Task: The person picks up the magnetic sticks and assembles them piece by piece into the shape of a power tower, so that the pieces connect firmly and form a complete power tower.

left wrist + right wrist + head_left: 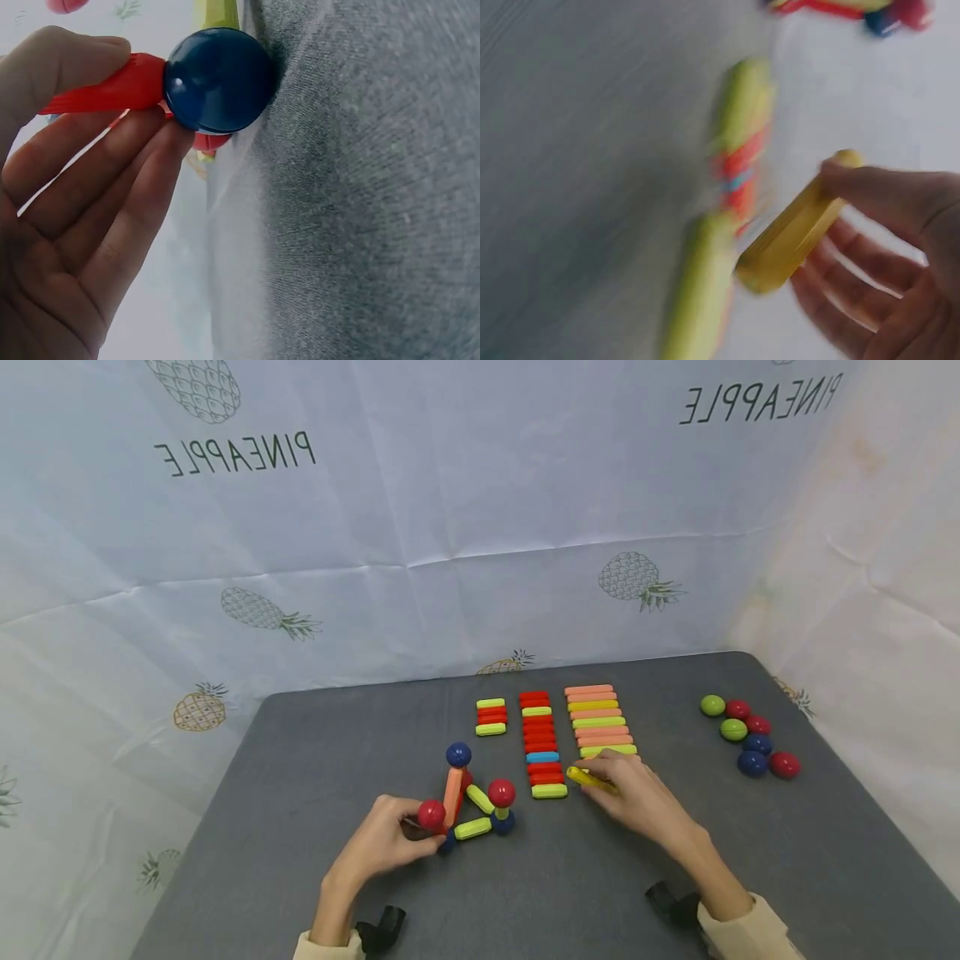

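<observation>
A small frame of balls and rods stands on the grey table, left of centre in the head view. My left hand point(386, 839) pinches one of its upright red rods point(124, 84) between thumb and fingers. Below that grip is a blue ball point(219, 81), while a red ball point(431, 814) caps the rod. A lime rod point(473, 828) joins this corner to another with a red ball point(502, 792) on top. The peach rod point(453, 793) leans up towards a blue ball point(458, 754). Over the sorted rods, my right hand point(637, 793) holds a yellow rod point(791, 236), raised in the right wrist view.
Short red and lime rods point(491, 716) lie in a small stack behind the frame. Beside it run a column of mostly red rods point(538, 735) and one of longer peach rods point(600, 713). Loose balls point(752, 763) sit near the table's right edge. A pineapple-print cloth point(450, 610) hangs behind.
</observation>
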A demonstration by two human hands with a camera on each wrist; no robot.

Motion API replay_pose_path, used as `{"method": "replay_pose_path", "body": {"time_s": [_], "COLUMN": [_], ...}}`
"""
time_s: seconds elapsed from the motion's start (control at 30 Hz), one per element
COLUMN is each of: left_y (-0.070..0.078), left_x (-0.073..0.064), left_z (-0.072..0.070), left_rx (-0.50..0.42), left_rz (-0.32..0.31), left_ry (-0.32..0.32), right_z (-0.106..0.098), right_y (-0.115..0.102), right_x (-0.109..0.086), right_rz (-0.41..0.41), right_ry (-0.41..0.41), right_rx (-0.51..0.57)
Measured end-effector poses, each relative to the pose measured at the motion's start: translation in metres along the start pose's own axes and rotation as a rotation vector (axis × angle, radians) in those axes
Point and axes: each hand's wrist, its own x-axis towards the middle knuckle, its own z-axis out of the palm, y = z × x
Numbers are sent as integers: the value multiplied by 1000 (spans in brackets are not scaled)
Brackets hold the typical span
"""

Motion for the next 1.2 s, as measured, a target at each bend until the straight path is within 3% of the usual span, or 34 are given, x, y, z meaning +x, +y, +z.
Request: {"method": "replay_pose_path", "body": {"time_s": [0.2,0.33,0.47,0.63,0.9,1.2], "left_y": [-1,-3,-4,-4,-3,-1], "left_x": [-1,-1,0,0,1,1], "left_z": [-1,-1,0,-1,-2,0], "left_rx": [6,4,-11,-8,1,48], "left_rz": [-21,-7,-10,-33,-24,0], "left_ry": [31,34,17,5,9,-3], "right_z": [12,33,55,73,83,90], "right_y": [-63,-96,-112,-116,-119,-122], "right_x": [7,12,18,23,24,26], "right_rz": [-292,-418,-421,-394,-310,-247], "right_ry": [123,103,59,59,66,56], "right_rx": [274,280,127,-26,-102,-117]}}
